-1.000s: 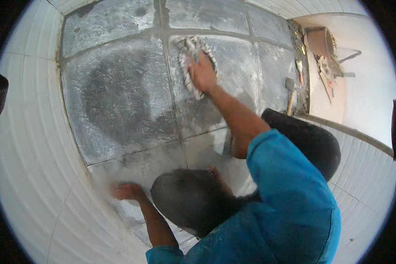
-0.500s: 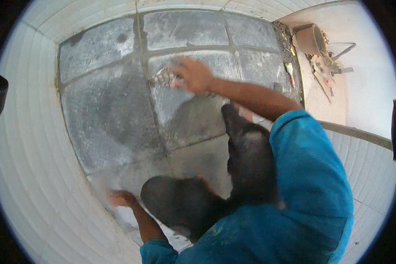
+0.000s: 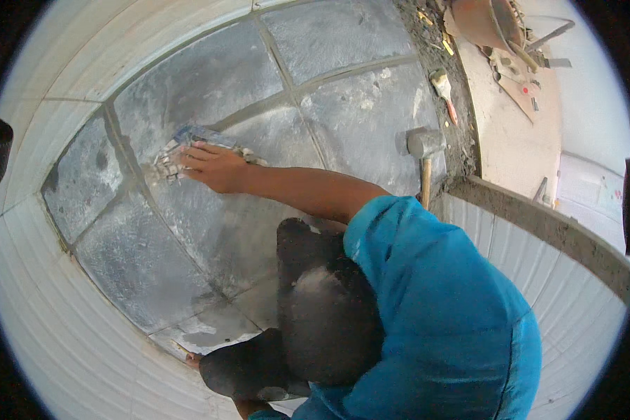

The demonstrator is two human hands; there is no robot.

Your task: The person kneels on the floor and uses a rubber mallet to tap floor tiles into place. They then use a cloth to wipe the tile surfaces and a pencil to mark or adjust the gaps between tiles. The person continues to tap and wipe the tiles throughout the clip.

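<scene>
My right hand (image 3: 217, 166) presses down on a crumpled, patterned rag (image 3: 166, 165) lying on the grey floor tiles (image 3: 238, 203). Its fingers stretch over the cloth, and part of the rag bunches out past the wrist. The rag rests near a joint between tiles, left of the middle. Low on the left, my left hand (image 3: 193, 360) is by the foot of the white wall. My dark trouser knee covers most of it, so its fingers barely show. Tile joints around the rag look darker than the pale, dusty tile faces.
A mallet (image 3: 425, 145) with a wooden handle lies on the tiles at right. Beyond it, a paintbrush (image 3: 443, 94) rests on a strip of dirt. A tipped brown bucket (image 3: 479, 21) and several tools lie on a board (image 3: 497, 133). White ribbed walls (image 3: 56, 308) border the floor.
The view has turned and shifted to the right. My right hand has moved with the rag across the tiles, and my left hand has gone mostly behind my knee.
</scene>
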